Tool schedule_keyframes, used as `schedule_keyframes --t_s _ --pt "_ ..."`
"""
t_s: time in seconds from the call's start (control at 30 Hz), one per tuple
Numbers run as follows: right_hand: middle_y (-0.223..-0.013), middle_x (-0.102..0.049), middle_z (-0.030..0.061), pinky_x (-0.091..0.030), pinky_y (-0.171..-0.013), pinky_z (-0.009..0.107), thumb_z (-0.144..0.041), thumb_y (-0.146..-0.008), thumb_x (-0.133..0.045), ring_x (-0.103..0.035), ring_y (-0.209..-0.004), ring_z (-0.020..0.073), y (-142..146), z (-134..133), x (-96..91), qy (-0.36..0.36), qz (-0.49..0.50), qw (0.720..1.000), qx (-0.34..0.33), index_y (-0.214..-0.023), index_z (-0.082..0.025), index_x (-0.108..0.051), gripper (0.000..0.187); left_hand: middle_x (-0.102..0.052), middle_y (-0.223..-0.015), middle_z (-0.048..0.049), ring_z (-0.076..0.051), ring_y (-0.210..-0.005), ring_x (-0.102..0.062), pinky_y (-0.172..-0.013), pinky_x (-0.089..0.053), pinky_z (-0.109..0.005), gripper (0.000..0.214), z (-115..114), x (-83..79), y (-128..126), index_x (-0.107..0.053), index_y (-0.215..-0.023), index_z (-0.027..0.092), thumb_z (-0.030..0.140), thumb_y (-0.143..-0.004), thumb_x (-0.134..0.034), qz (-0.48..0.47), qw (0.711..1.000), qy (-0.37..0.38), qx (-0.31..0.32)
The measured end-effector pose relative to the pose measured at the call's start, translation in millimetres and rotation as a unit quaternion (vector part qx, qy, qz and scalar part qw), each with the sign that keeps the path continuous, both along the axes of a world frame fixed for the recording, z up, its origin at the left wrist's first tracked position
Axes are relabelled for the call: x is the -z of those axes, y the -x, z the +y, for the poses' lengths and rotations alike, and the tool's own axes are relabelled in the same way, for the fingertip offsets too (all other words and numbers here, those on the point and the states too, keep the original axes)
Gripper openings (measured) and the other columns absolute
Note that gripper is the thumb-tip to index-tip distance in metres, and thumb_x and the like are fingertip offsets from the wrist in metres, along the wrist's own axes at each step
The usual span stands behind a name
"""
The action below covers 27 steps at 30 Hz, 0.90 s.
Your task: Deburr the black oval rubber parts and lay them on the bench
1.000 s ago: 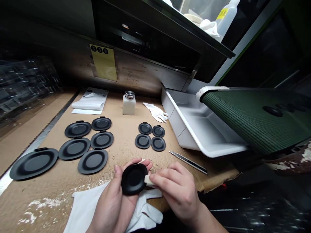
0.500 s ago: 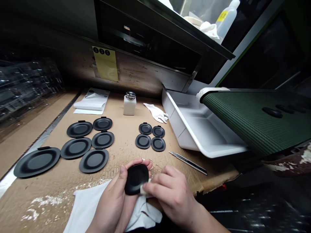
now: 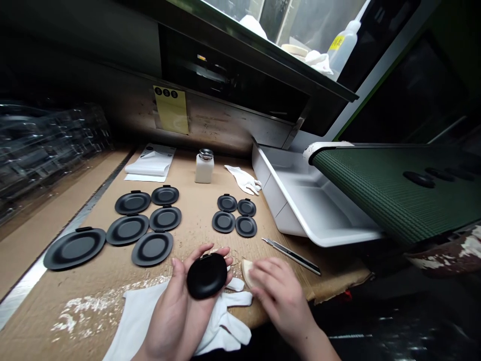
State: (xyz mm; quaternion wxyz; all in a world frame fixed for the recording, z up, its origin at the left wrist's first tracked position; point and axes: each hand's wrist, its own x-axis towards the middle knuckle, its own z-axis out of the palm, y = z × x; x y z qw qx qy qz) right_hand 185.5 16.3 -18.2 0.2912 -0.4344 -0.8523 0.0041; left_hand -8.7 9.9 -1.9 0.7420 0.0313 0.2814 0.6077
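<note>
My left hand (image 3: 188, 306) holds a glossy black rounded oval piece (image 3: 207, 276) on its palm and fingers, with a small tab at its upper edge. To its right, my right hand (image 3: 280, 291) is apart from the piece, its fingers bent around a cream-coloured pad (image 3: 247, 274); whether this is cloth or sponge I cannot make out. Under the hands lies a white fabric glove (image 3: 229, 328) on the cardboard. Ahead are several matte black oval pieces with tabs: a larger group (image 3: 128, 229) on the left and a smaller group (image 3: 224, 221) near the middle.
A utility knife (image 3: 291, 255) lies right of the small pieces. Behind stand a white pump bottle (image 3: 204, 168), another white glove (image 3: 244, 179) and papers (image 3: 150, 163). A grey tray (image 3: 280, 200) sits beside a green conveyor belt (image 3: 376, 185). Clear plastic trays (image 3: 48, 145) are stacked at left.
My right hand has drawn the pad rightward, away from the black piece. The piece has turned in my left hand, whose fingers are more spread. The view has shifted slightly.
</note>
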Motion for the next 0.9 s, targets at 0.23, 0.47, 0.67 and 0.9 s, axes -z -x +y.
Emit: schedule_keyframes --t_s 0.23,0.47,0.67,0.9 --pt "-0.11 -0.061 0.0081 -0.048 -0.087 0.043 -0.026 -0.086 -0.047 -0.055 -0.101 0.0245 -43.3 36.2 8.4 0.044 -0.015 0.978 0.202 -0.107 -0.019 -0.06 0.026 -0.062 -0.114 -0.0158 -0.025 -0.099 -0.058 -0.088 -0.042 -0.039 0.045 0.5 -1.6 0.4 -0.056 -0.112 0.02 0.051 -0.081 -0.046 -0.01 1.0 -0.003 0.008" --pt "-0.104 -0.063 0.0062 -0.05 -0.084 0.04 -0.027 -0.086 -0.047 -0.058 -0.095 0.0226 -46.8 40.2 13.8 0.073 -0.018 0.976 0.203 -0.093 -0.02 -0.062 0.018 -0.062 -0.117 -0.0162 -0.024 -0.102 -0.057 -0.094 -0.037 -0.04 0.046 -1.7 -3.0 2.4 -0.06 -0.107 0.015 0.051 -0.082 -0.045 -0.027 0.999 0.007 0.018" --pt "-0.105 -0.062 0.0073 -0.048 -0.087 0.04 -0.027 -0.088 -0.044 -0.057 -0.098 0.0223 -46.1 35.2 9.0 0.071 -0.007 0.978 0.196 -0.098 -0.02 -0.061 0.022 -0.062 -0.116 -0.0193 -0.027 -0.112 -0.052 -0.101 -0.03 -0.043 0.047 -0.5 1.0 0.5 -0.062 -0.105 0.012 0.049 -0.083 -0.044 -0.034 0.999 0.002 0.01" --pt "-0.114 -0.058 0.0036 -0.046 -0.091 0.038 -0.03 -0.08 -0.059 -0.052 -0.105 0.0222 -5.3 9.4 -23.2 0.147 -0.079 0.986 -0.017 -0.114 -0.028 -0.055 0.035 -0.061 -0.116 -0.0208 -0.027 -0.118 -0.048 -0.103 -0.03 -0.041 0.051 -0.9 4.3 1.3 -0.064 -0.103 0.009 0.051 -0.083 -0.043 -0.044 0.999 -0.012 0.03"
